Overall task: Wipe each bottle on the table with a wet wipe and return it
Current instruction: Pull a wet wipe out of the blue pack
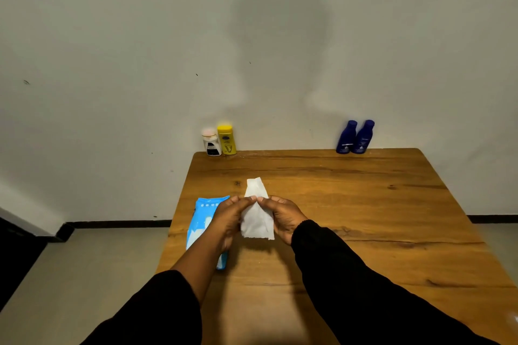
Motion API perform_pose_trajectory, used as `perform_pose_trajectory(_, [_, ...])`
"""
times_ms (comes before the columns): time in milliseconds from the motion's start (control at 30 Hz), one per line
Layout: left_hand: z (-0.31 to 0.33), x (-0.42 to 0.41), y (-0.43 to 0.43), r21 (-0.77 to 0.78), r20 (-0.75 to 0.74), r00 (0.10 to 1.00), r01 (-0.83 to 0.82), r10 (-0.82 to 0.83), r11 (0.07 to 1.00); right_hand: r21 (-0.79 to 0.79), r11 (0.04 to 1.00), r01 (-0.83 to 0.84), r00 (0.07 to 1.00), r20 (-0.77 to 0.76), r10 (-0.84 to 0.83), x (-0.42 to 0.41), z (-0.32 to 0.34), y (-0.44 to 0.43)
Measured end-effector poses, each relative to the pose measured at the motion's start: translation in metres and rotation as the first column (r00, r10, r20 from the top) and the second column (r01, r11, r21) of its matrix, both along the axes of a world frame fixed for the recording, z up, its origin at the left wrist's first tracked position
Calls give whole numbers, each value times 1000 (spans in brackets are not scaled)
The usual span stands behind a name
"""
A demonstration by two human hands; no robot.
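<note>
Pinching that wet wipe (pixel 256 217) with both your left hand (pixel 228 218) and right hand (pixel 283 218) just right of the wipes pack (pixel 200 221), spread it flat before grabbing the yellow bottle (pixel 226 139) at the table's far edge beyond the pack.

White folded wet wipe (pixel 256 218); light-blue plastic wipes pack (pixel 203 221) with white dots; yellow plastic bottle (pixel 226 139); white bottle (pixel 210 142) with black label; two dark-blue bottles (pixel 355 137); brown wood-grain surface (pixel 364 204); black sleeves (pixel 350 274).
</note>
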State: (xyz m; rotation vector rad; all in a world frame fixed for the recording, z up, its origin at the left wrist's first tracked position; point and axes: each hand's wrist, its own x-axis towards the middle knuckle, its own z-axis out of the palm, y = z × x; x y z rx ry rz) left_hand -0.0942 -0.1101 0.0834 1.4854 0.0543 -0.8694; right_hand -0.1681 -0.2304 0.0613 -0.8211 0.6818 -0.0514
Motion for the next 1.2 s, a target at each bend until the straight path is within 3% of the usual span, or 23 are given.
perform_pose_trajectory(100, [0,9,-4,-14,74,996,-42,43,999,-7,999,37,999,13,-37,5,-2,-1])
perform_pose_trajectory(233, [-1,23,-3,-106,-35,991,-129,126,986,32,996,83,996,29,-84,16,-3,-7])
perform_pose_trajectory(400, [-7,39,1,-113,8,1000,-22,23,993,-53,998,25,999,40,-23,31,-2,-4])
perform_pose_trajectory(633, [-13,64,8,-112,23,999,38,-36,993,-133,961,243,957,-128,-260,61,-3,-8])
perform_pose_trajectory(833, [-17,82,12,-96,21,998,60,-58,994,-57,997,58,998,-26,-59,69,-6,-1])
perform_pose_trajectory(1033, [-22,100,14,-60,10,1000,1,0,998,7,977,213,974,-83,-212,89,-11,8])
perform_pose_trajectory(1200, [-26,116,16,-82,-21,998,-55,53,995,43,997,60,998,-4,-60,98,-12,13])
